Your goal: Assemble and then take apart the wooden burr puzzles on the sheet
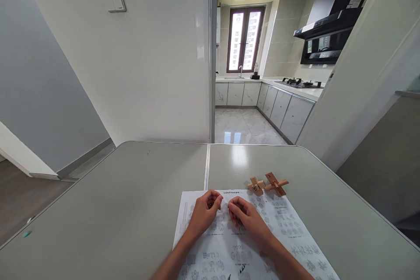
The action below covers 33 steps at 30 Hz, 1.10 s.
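Observation:
My left hand (206,212) rests over the upper part of a printed sheet (229,238), its fingers curled in toward the thumb. A small gap to the right, my right hand (247,216) is curled the same way, fingertips facing the left. Whatever either hand may hold is hidden inside the fingers. Just beyond the right hand, at the sheet's top edge, sit two small wooden interlocking-puzzle assemblies of crossed pieces: a lighter one (256,186) and a darker one (276,184). Both carry dark handwritten marks. Rows of small diagrams cover the paper.
The sheet lies on a grey-green table (147,210) with a pale seam (206,168) down its middle. Past the far edge are a white wall (157,74) and an open doorway to a kitchen with cabinets (285,107). A small teal object (26,234) is at the left.

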Tool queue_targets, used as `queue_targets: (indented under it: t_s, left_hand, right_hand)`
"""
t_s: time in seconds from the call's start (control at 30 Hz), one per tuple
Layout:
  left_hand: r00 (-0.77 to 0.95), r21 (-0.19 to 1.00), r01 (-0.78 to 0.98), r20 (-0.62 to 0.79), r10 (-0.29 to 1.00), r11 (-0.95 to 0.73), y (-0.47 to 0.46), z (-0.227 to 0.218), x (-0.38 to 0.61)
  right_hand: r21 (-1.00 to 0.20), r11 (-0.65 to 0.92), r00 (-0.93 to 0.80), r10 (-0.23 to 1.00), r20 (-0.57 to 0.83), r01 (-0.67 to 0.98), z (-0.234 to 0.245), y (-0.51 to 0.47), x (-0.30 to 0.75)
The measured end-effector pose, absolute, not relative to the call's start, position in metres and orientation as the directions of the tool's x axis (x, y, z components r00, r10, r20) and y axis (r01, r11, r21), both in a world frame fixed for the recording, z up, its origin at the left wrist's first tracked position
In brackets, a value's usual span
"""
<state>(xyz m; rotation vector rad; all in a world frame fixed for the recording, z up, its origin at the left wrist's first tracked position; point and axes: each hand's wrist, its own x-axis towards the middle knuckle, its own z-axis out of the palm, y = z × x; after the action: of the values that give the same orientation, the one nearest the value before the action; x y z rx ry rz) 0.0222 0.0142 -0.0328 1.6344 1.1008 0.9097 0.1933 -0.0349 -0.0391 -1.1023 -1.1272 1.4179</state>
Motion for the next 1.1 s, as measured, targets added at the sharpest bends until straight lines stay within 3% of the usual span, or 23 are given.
queue_targets:
  t_s: [1.1]
  left_hand:
    - [0.33, 0.952, 0.249, 0.089, 0.94, -0.177, 0.0149, -0.0353, 0.0215]
  right_hand:
    - [-0.984, -0.094, -0.128, 0.989, -0.074, -0.15, -0.0398, -0.0348, 0.194]
